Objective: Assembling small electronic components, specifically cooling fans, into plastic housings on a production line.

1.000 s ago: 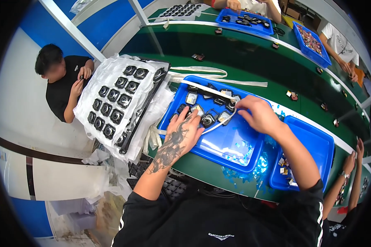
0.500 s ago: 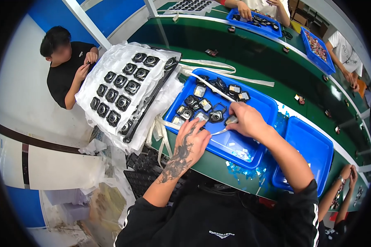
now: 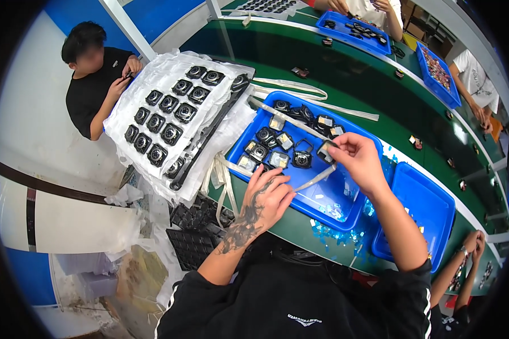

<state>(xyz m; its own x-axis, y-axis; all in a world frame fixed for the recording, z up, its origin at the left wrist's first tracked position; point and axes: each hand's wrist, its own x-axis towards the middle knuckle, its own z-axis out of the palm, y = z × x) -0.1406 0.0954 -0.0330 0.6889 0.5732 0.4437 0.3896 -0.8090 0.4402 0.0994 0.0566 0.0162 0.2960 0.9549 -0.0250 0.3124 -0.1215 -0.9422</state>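
My right hand (image 3: 358,163) pinches a small black square casing (image 3: 324,151) with a pale, tan-marked face, holding it above the blue tray (image 3: 369,195). A long pale translucent strip (image 3: 318,178) loops past this hand and runs down to my left hand (image 3: 266,200). The left fingers are curled at the tray's near edge, closed around the strip's lower part by the thumb; the exact grip is partly hidden. In the tray's left half lie several black round-faced casings (image 3: 302,159) and pale-faced pieces (image 3: 278,160). White and blue bits (image 3: 335,210) are scattered at its near right corner.
At left, a stack of white-lined trays (image 3: 178,104) holds rows of black casings. More pale strips (image 3: 300,92) lie behind my tray. A second blue tray (image 3: 418,195) stands at right. A green conveyor (image 3: 373,85) carries small parts. Co-workers sit left, across and at right.
My right hand has lifted and moved slightly right and up with the casing, turning its pale face into view. The strip between my hands has lengthened. My left hand has barely moved.
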